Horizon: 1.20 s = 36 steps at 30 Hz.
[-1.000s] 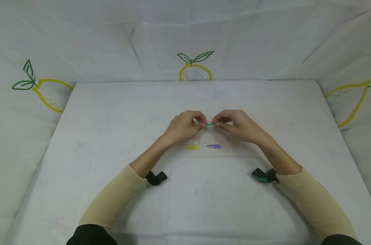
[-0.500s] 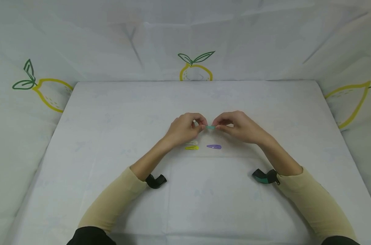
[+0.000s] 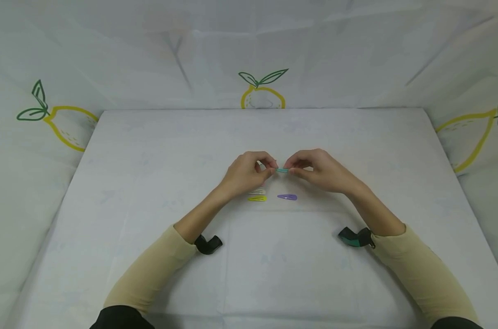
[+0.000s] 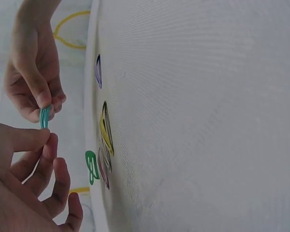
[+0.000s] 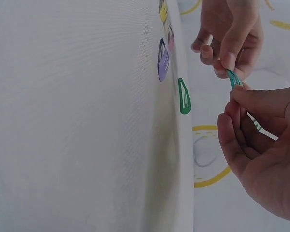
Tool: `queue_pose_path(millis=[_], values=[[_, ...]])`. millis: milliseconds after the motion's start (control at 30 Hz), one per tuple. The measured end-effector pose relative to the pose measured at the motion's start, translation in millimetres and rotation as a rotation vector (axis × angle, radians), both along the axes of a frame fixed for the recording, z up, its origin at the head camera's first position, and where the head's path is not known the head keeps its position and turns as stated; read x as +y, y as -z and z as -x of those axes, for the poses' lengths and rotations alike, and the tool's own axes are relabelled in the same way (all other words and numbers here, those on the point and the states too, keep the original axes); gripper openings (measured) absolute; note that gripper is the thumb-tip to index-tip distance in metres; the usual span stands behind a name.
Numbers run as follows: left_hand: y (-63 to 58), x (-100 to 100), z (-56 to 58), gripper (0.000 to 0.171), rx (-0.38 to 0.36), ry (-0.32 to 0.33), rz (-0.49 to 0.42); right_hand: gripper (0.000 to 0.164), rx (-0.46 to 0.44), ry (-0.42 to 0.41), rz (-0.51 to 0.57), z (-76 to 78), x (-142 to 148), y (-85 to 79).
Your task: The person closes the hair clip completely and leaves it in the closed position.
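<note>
A turquoise snap hair clip (image 3: 282,170) is stretched between my two hands above the table. Thumb and fingertips of my left hand (image 3: 245,172) pinch one end, and my right hand (image 3: 318,170) pinches the other. The slotted middle of the clip shows between the fingertips in both wrist views. Below the hands lie a yellow hair clip (image 3: 257,198), a white one (image 3: 257,192) and a purple one (image 3: 287,197). A pink clip (image 4: 103,169) lies by the white one, mostly covered by my left hand in the head view. Farther back is a green clip (image 5: 184,96).
A white cloth covers the table (image 3: 249,265), with pale walls on its far side and both flanks. Lemon drawings (image 3: 263,97) mark the walls. A dark wrist device (image 3: 209,244) sits at the left cuff, another (image 3: 356,237) at the right.
Both hands have come slightly nearer the body with the turquoise clip, and more of its face shows. Over the last half second they barely move. The clips on the table stay put.
</note>
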<state>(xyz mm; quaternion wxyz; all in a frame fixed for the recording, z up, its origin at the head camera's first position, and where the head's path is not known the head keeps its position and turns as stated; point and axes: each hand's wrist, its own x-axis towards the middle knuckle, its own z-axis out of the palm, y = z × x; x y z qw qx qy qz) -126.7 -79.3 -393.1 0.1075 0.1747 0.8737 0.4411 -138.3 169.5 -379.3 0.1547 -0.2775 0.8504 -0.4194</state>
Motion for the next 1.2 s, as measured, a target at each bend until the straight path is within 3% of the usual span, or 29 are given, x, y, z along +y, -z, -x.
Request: queue_pose_path(millis=[600, 1200], values=[[-3.4, -1, -1.4, 0.007, 0.101, -0.03, -0.004, 0.015, -0.034, 0.03, 0.017, -1.1, 0, -2.3], [2.7, -3, 0.5, 0.009, 0.28, 0.019, 0.056, 0.016, -0.133, 0.014, 0.101, 1.0, 0, 7.1]])
